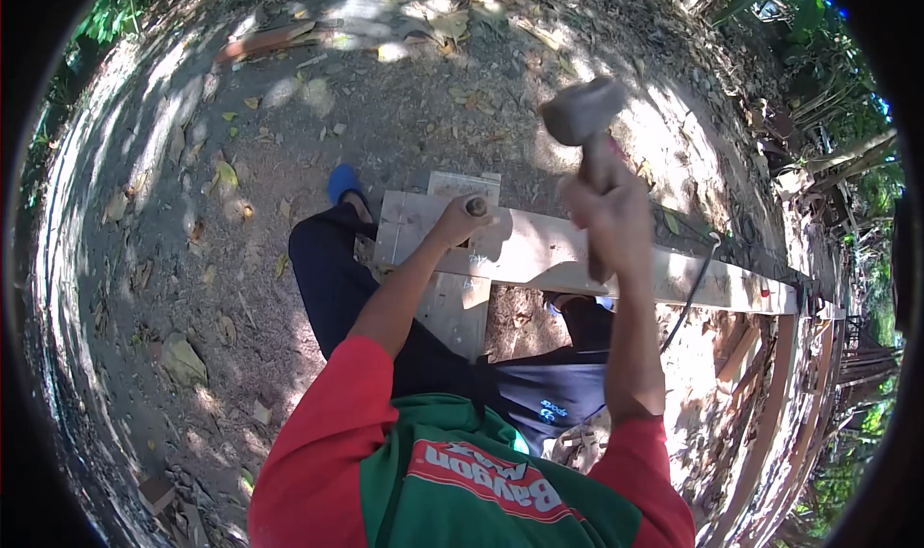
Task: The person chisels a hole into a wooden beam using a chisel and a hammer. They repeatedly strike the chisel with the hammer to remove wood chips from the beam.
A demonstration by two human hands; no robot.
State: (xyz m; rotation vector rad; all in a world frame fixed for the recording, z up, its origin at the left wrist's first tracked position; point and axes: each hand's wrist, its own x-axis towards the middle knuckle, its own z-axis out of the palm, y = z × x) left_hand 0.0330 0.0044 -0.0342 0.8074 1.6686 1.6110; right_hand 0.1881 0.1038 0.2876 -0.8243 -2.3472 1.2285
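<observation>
My left hand (456, 224) is wrapped round an upright tool, likely a chisel (475, 206); only the round butt of its wooden handle shows, and its blade is hidden below my fist. It stands on a pale timber beam (539, 245), beside a small dark gap in the wood under my hand. Raised above the beam, my right hand (613, 219) grips the wooden handle of a mallet (582, 110). The mallet's thick head points away from me, slightly blurred, apart from the chisel.
I sit astride the beam, which rests on a wooden support (457, 317) and runs off right. A dark cord (691, 283) hangs over it. More timbers (770, 413) lie at the right. A reddish wood piece (265, 43) lies on the leaf-strewn ground at the far left.
</observation>
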